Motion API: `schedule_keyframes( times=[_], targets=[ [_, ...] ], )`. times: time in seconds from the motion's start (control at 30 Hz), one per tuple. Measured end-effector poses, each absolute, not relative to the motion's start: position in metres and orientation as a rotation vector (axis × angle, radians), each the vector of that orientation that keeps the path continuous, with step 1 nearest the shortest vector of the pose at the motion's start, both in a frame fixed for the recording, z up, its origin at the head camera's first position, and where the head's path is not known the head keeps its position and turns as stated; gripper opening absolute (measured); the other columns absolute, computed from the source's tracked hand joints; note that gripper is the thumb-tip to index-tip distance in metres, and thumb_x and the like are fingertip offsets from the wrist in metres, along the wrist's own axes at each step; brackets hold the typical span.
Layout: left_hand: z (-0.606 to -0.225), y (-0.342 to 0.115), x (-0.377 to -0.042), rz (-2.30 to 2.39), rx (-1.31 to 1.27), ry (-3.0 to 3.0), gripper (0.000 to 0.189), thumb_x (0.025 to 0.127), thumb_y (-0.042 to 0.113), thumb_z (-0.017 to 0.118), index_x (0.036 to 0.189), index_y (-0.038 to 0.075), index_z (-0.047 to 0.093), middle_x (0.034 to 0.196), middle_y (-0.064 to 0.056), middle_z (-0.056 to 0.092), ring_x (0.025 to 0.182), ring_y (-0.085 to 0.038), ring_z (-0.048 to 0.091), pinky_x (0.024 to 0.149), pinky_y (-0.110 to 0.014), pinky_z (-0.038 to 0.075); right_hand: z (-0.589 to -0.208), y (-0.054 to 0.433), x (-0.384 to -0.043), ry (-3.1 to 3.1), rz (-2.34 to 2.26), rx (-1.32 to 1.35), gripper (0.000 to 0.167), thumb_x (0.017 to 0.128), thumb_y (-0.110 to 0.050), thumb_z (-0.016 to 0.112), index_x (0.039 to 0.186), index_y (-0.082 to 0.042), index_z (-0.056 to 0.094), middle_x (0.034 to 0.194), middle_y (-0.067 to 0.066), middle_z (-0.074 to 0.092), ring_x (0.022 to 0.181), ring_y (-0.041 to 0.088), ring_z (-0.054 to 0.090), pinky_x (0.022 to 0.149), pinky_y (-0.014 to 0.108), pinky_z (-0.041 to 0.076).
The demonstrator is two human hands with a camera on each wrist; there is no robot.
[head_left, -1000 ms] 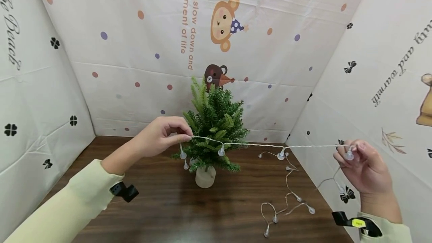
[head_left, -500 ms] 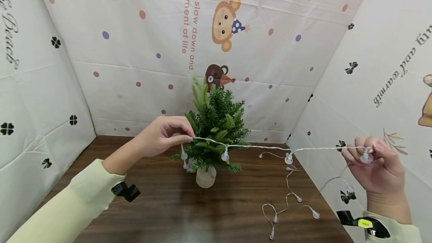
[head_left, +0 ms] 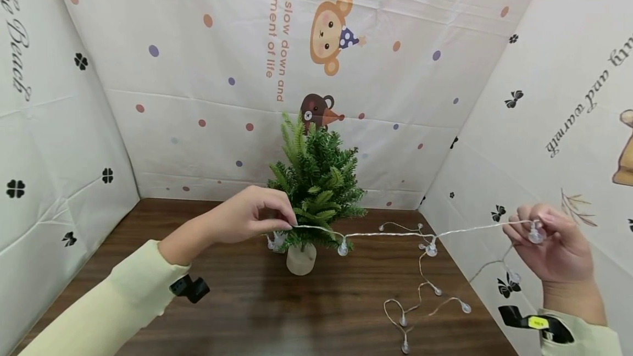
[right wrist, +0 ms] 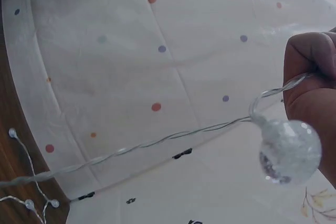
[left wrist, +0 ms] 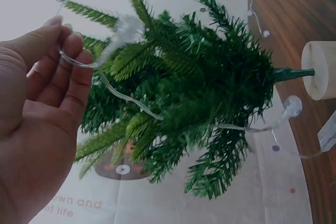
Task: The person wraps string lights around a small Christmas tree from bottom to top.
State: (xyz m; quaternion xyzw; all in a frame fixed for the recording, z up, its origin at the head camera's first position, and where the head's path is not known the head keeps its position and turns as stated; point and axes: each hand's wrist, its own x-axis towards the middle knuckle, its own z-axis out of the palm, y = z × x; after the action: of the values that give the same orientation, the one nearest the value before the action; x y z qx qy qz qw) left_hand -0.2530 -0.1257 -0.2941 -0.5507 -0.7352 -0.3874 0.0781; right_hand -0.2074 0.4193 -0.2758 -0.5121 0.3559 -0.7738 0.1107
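Note:
A small green artificial Christmas tree stands on a pale wooden base. Thumb and fingertips of my left hand pinch the thin clear wire of a string of lights in front of the tree's lower left branches. Out to the right, my right hand pinches the same wire beside a clear round bulb. Between the hands the wire runs nearly level, with bulbs hanging from it. In the left wrist view, more wire lies along the branches toward a bulb near the base.
The rest of the light string lies in loose curves on the dark wooden table, right of the tree. Printed white cloth walls enclose the back and both sides. A pale object sits by the base.
My left hand has moved down and slightly right, lowering the wire from across the tree's branches toward its base. My right hand has moved outward to the right, still pinching the wire.

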Motion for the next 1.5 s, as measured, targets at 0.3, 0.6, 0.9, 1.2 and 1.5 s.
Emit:
schedule_keyframes(
  times=[0.3, 0.6, 0.9, 1.2, 1.5],
  targets=[
    [-0.302, -0.110, -0.244, -0.936, -1.573, -2.353, 0.010, 0.095, 0.014, 0.074, 0.103, 0.019, 0.076, 0.101, 0.007, 0.072, 0.089, -0.001, 0.065, 0.075, -0.023, 0.056, -0.268, 0.436, -0.222, 1.190, -2.250, -1.401, 0.042, 0.103, 0.003, 0.007, 0.071, 0.008, 0.035, 0.069, 0.012, 0.029, 0.060, 0.022, 0.024, 0.055, 0.031, 0.011],
    [-0.311, -0.096, -0.240, -0.855, -1.583, -2.352, 0.010, 0.094, 0.012, 0.075, 0.101, 0.018, 0.076, 0.099, 0.006, 0.072, 0.086, 0.000, 0.065, 0.073, -0.019, 0.055, -0.257, 0.452, -0.237, 1.463, -2.241, -1.290, 0.047, 0.103, 0.001, -0.002, 0.071, 0.001, 0.031, 0.069, 0.009, 0.027, 0.059, 0.020, 0.021, 0.055, 0.032, 0.011],
    [-0.310, -0.088, -0.240, -0.750, -1.637, -2.373, 0.010, 0.092, 0.009, 0.076, 0.099, 0.016, 0.078, 0.095, 0.005, 0.070, 0.082, 0.000, 0.062, 0.072, -0.016, 0.054, -0.247, 0.448, -0.246, 1.732, -2.206, -1.180, 0.046, 0.105, 0.007, 0.003, 0.074, 0.000, 0.035, 0.066, 0.007, 0.023, 0.054, 0.019, 0.017, 0.056, 0.033, 0.012],
    [-0.314, -0.078, -0.238, -0.636, -1.527, -2.398, 0.008, 0.093, 0.010, 0.075, 0.100, 0.012, 0.077, 0.095, 0.002, 0.071, 0.085, -0.007, 0.066, 0.074, -0.018, 0.054, -0.232, 0.432, -0.253, 2.114, -2.258, -0.874, 0.043, 0.110, 0.002, 0.029, 0.083, -0.003, 0.062, 0.068, 0.007, 0.021, 0.058, 0.021, 0.013, 0.061, 0.035, 0.013],
    [-0.327, -0.073, -0.234, -0.583, -1.317, -2.466, 0.010, 0.093, 0.008, 0.075, 0.102, 0.009, 0.076, 0.098, -0.001, 0.071, 0.087, -0.013, 0.068, 0.073, -0.021, 0.056, -0.213, 0.403, -0.279, 2.339, -2.231, -0.513, 0.034, 0.107, -0.008, 0.052, 0.074, -0.005, 0.059, 0.063, 0.001, 0.039, 0.063, 0.023, 0.016, 0.062, 0.036, 0.015]
  ],
)
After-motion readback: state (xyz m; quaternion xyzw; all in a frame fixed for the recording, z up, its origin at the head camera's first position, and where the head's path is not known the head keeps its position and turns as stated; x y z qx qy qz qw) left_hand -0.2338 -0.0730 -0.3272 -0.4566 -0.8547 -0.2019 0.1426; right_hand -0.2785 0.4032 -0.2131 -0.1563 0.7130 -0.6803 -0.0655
